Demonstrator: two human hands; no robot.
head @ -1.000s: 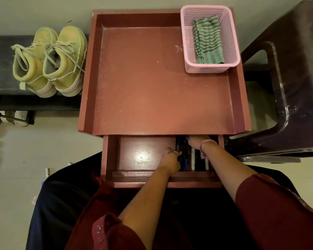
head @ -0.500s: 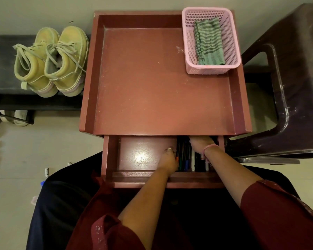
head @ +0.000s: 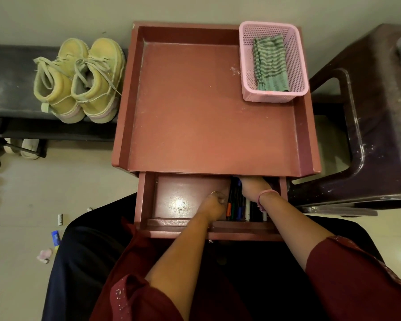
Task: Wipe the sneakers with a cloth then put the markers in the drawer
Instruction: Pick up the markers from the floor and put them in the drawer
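Observation:
The drawer (head: 183, 200) of the red table (head: 206, 107) stands pulled out toward me. Several markers (head: 237, 205) lie side by side in its right half, with orange, green and blue caps showing. My left hand (head: 214, 205) sits at the left side of the markers, its fingers curled against the leftmost one. My right hand (head: 252, 187) reaches over the markers to the back of the drawer; the tabletop's edge hides its fingers. A pair of yellow sneakers (head: 79, 82) stands on a dark bench (head: 9, 77) to the left. The green striped cloth (head: 270, 63) lies in a pink basket (head: 273, 97).
The pink basket stands at the table's back right corner. A dark plastic stool (head: 375, 112) is close on the right. Small items lie on the floor at the left, among them a blue object (head: 55, 237). My lap is right under the drawer.
My left hand has drawn back a little toward the front of the drawer beside the markers. My right hand stays deep at the back. The view has tilted slightly.

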